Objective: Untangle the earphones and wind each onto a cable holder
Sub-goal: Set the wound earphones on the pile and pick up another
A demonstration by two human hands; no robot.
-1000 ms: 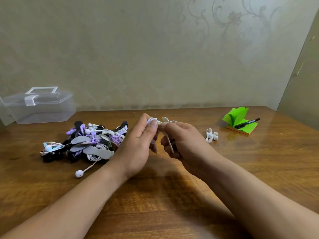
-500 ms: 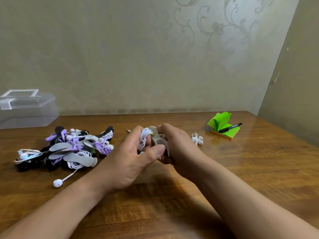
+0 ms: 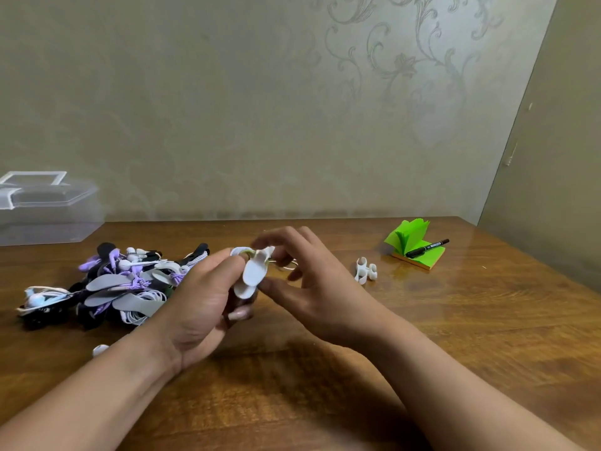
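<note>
1. Gripping the white cable holder [image 3: 253, 271] at centre frame, the left hand [image 3: 201, 304] sits nearest the camera. Its thumb is clamped against the holder's upper part and the other fingers are curled beneath. Judged purpose: to fix the holder clear of the table [image 3: 292, 402] so that cord can be laid on without twisting it.
2. Holder orientation: the long axis is steep, running from lower left to upper right in the frame. The rounded lower end faces the camera, the upper end faces the wall, and the broad flat face is turned toward the right hand.
3. Earphone cord [image 3: 240, 251]: white turns are bunched at the holder's upper end, beside the left thumb. A thin loop trails from there to the right.
4. Right hand [image 3: 312, 281], just right of the holder: the fingers are apart, curved and motion-blurred. Whether any fingertip pinches the loop cannot be determined. Judged role: feeding cord onto the holder.
5. Left of centre: a pile of wound earphones [image 3: 123, 281] in grey, purple and black, judged to be finished work. A loose earbud [image 3: 100, 349] lies in front of it, beside the left forearm.
6. Right of centre: a spare holder [image 3: 366, 270], apart from both hands.
7. Further back, right: green sticky notes [image 3: 413, 245] with a marker [image 3: 427, 247] lying across them.
8. Far left, against the wall: a clear box [image 3: 48, 219], lid closed.
</note>
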